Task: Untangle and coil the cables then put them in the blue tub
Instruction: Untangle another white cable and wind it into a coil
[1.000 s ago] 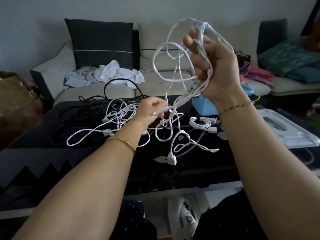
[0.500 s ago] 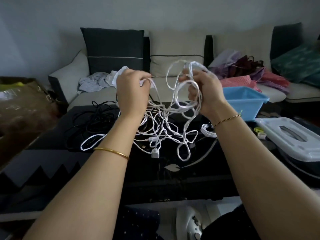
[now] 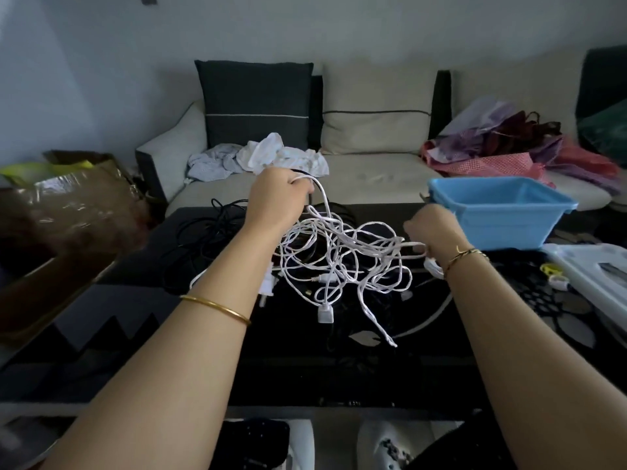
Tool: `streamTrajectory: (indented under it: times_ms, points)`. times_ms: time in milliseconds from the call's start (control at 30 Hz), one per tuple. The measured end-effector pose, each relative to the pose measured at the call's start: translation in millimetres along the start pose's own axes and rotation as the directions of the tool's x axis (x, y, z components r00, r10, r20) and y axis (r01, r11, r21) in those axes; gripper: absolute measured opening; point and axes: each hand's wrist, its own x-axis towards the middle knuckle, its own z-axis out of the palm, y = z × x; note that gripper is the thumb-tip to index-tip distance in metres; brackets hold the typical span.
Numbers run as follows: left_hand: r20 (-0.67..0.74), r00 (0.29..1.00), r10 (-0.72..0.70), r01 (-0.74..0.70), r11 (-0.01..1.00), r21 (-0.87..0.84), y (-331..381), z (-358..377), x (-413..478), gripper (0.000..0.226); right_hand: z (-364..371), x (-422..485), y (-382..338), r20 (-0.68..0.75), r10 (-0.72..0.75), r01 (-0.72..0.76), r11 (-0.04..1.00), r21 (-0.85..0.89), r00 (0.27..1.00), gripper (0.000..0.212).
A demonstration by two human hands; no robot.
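Our left hand (image 3: 278, 195) and right hand (image 3: 434, 232) each keep a closed grip on the white cable tangle (image 3: 339, 262) — it hangs between them above the dark bench (image 3: 339, 368). The blue tub (image 3: 498, 212) sits just beside our right hand — black cables (image 3: 203, 239) lie behind our left arm.

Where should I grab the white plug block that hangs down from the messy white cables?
Pinch the white plug block by its two flat sides, coming from the front. It hangs free below the white cable tangle, so nothing blocks it. Probably best not to tug its thin cord, which runs up into the loops held between the left hand and the right hand.
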Motion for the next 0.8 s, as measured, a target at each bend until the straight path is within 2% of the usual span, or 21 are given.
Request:
streamTrajectory:
  times_ms: [33,67,100,167,200,233,267,333,367,433,467,533,567,667,733,800]
  points:
    - [0.020,0.998,-0.053,0.054,0.997,-0.047,1.1,1.6,-0.1,0.023,-5.1,-2.9,-6.6,-0.088,-0.107,0.104,0.994,-0.039,0.990,0.020]
    - [0.032,0.994,-0.102,0.104,0.990,-0.091,1.9,3.1,-0.1,0.025,-10.8,-9.4,-15.0,-0.094,-0.208,0.208,0.978,-0.015,0.974,0.023]
    - [0.044,0.988,-0.145,0.150,0.981,-0.124,2.9,4.6,0.2,0.028,-13.1,-18.8,-25.5,-0.049,-0.312,0.316,0.945,0.088,0.949,0.022]
    - [0.062,0.971,-0.231,0.239,0.955,-0.177,6.7,8.6,0.7,0.031,-7.7,-42.1,-44.3,0.153,-0.481,0.436,0.864,0.253,0.863,0.019]
    - [0.073,0.959,-0.275,0.284,0.934,-0.215,9.0,10.2,0.5,0.031,-0.8,-49.4,-49.6,0.231,-0.530,0.485,0.845,0.227,0.816,0.032]
    - [0.087,0.946,-0.312,0.324,0.909,-0.263,10.5,11.1,0.3,0.030,7.0,-54.9,-52.9,0.260,-0.567,0.553,0.823,0.130,0.782,0.045]
    - [0.101,0.935,-0.341,0.355,0.881,-0.313,11.8,11.3,-0.3,0.029,15.0,-56.6,-54.9,0.225,-0.586,0.604,0.797,-0.013,0.778,0.051]
    - [0.114,0.918,-0.379,0.392,0.830,-0.396,11.9,10.2,-1.6,0.029,26.6,-52.9,-52.6,0.064,-0.599,0.598,0.775,-0.204,0.798,0.037]
    - [0.104,0.913,-0.395,0.399,0.808,-0.433,10.2,8.5,-1.2,0.030,29.1,-50.1,-51.4,-0.011,-0.581,0.573,0.806,-0.148,0.814,0.026]
    - [0.057,0.907,-0.417,0.386,0.769,-0.510,8.1,3.3,-0.4,0.030,27.8,-44.3,-49.7,-0.116,-0.428,0.443,0.873,0.203,0.896,0.018]
    - [0.029,0.908,-0.418,0.365,0.755,-0.545,7.9,-0.3,0.0,0.028,25.9,-40.8,-49.3,-0.149,-0.326,0.358,0.853,0.380,0.934,0.016]
    - [-0.024,0.919,-0.393,0.300,0.737,-0.606,10.4,-7.1,0.5,0.027,18.3,-36.3,-48.1,-0.240,-0.127,0.249,0.768,0.590,0.962,0.009]
    - [-0.051,0.927,-0.370,0.256,0.729,-0.635,12.8,-10.2,0.4,0.027,15.4,-34.2,-47.2,-0.286,-0.039,0.223,0.726,0.650,0.958,0.005]
    - [-0.161,0.943,-0.292,0.100,0.708,-0.699,23.9,-17.5,-2.1,0.023,12.9,-25.6,-40.9,-0.408,0.104,0.246,0.655,0.714,0.907,0.023]
    - [-0.256,0.933,-0.253,-0.003,0.707,-0.707,30.0,-22.9,-2.1,0.022,16.2,-19.5,-32.6,-0.427,0.139,0.223,0.688,0.691,0.894,0.028]
    - [-0.341,0.912,-0.229,-0.085,0.707,-0.702,33.2,-29.0,1.6,0.025,24.0,-10.4,-16.3,-0.387,0.176,0.133,0.748,0.650,0.905,0.027]
